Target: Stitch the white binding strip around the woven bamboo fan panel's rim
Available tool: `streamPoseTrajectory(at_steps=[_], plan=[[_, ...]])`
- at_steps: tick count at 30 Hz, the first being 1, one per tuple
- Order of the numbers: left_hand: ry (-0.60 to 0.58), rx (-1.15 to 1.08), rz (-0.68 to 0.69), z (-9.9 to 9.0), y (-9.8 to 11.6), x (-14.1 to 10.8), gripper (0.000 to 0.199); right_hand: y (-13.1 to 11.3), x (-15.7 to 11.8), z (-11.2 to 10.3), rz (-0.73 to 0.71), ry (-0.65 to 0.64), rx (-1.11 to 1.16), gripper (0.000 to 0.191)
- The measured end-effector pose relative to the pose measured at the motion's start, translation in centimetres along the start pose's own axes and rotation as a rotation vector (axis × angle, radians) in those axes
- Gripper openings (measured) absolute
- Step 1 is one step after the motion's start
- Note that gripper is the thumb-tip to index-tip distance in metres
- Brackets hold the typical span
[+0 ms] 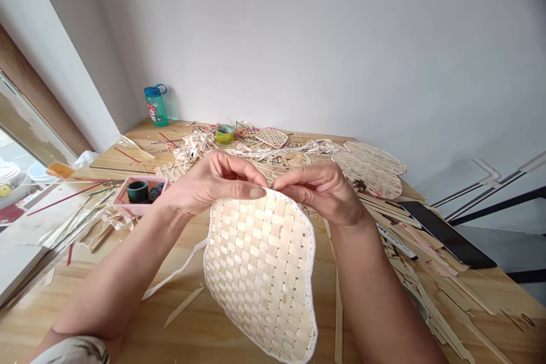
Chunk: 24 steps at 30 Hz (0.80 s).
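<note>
A woven bamboo panel (pixel 260 261) with a white stitched edging hangs upright over the table, held at its top edge. My left hand (pixel 226 176) pinches that top edge between thumb and fingers. Close to its right, my right hand (pixel 319 187) has its fingertips pressed together at the edging; whatever is between them is too small to make out. A white fabric strip (pixel 179 270) trails from the panel's left side down to the table.
The wooden table (pixel 179 335) bears a pink box (pixel 121 199) of thread spools at left, a teal bottle (pixel 156 105) at the back left, and green tape (pixel 224 134). Another woven piece (pixel 371 165), bamboo strips, a marker (pixel 396 242) and a black phone (pixel 447 234) lie at right.
</note>
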<state>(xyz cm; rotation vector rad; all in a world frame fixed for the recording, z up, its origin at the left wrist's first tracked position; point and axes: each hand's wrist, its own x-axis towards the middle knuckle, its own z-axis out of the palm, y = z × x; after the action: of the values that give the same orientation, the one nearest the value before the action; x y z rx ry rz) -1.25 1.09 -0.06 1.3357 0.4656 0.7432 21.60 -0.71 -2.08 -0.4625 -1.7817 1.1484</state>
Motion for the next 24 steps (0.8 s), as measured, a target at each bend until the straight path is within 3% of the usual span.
streamPoseTrajectory(at_steps=[9, 16, 24], plan=[[-0.018, -0.050, -0.043, 0.09, -0.58, 0.07, 0.007, 0.45, 0.09, 0.11, 0.063, -0.033, 0.053, 0.008], [0.012, -0.011, -0.043, -0.16, -0.77, 0.44, 0.009, 0.26, 0.18, 0.53, 0.096, -0.002, -0.002, 0.023], [0.055, 0.035, -0.008, 0.11, -0.63, 0.28, 0.012, 0.78, 0.51, -0.09, 0.132, 0.044, 0.024, 0.026]])
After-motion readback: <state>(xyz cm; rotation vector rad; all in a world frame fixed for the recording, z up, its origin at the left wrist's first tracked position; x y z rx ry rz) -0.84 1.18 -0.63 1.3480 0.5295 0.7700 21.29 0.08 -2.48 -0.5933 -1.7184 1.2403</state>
